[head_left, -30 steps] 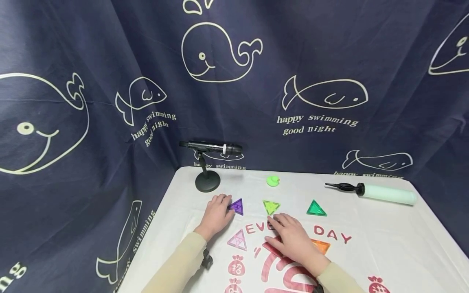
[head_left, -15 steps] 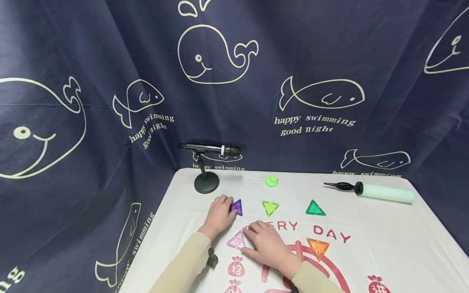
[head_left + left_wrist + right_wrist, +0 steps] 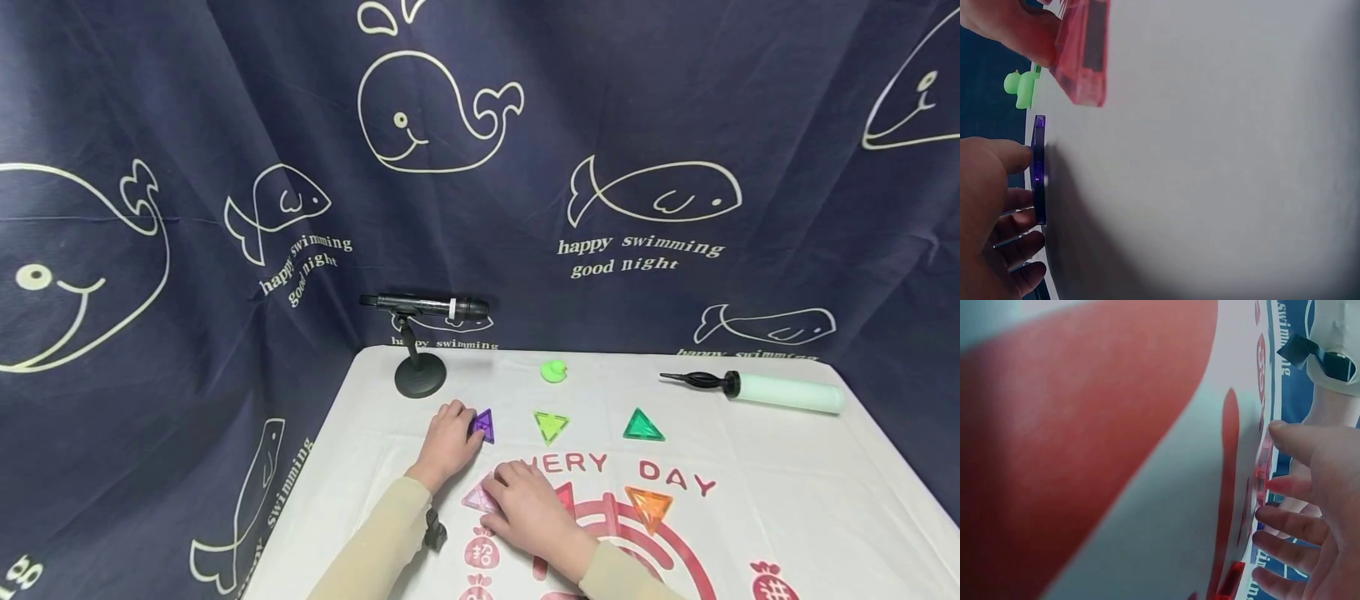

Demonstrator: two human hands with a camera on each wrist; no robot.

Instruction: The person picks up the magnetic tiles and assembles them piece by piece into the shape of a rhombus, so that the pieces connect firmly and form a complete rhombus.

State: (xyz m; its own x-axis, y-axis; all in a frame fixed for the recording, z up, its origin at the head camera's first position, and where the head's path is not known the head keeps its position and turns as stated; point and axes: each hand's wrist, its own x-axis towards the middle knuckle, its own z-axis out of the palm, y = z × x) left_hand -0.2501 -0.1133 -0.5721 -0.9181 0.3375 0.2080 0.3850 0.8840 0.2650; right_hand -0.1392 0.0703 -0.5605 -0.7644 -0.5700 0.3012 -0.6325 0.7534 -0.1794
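Curtain (image 3: 510, 217): dark blue fabric is hanging in soft folds behind and to the left of the worktop (image 3: 757, 450), showing pale outlined whales, fish and "happy swimming good night"
Cover (image 3: 817, 467): a white, lightly creased sheet is lying over the worktop, carrying red lettering and thick red curves
Left hand (image 3: 446, 446): by the left edge, thumb and fingers are pinching the purple tile (image 3: 487, 426), which is sitting just right of the hand, at its fingertips
Right hand (image 3: 531, 504): curved thumb and forefinger are gripping the pink tile (image 3: 473, 500), which is sitting at the fingertips on the side of the left edge, partly hidden; whether it is touching the cover, I cannot tell
Red tile (image 3: 565, 497): it is lying just right of the right hand, partly covered by it
Orange tile (image 3: 649, 507): it is lying farther toward the right edge, one corner pointing away from the far edge
Lime tile (image 3: 551, 427) and green tile (image 3: 643, 426): they are lying between the red lettering and the far edge
Tile make: see-through coloured plastic is forming thick-edged triangles
Far edge: a smooth green duck (image 3: 554, 372) is sitting near its middle, a black microphone (image 3: 427, 306) is resting on a round-based stand (image 3: 420, 377) near the far left corner, and a mint-barrelled pump (image 3: 783, 394) with a black tapered nozzle is lying near the far right corner
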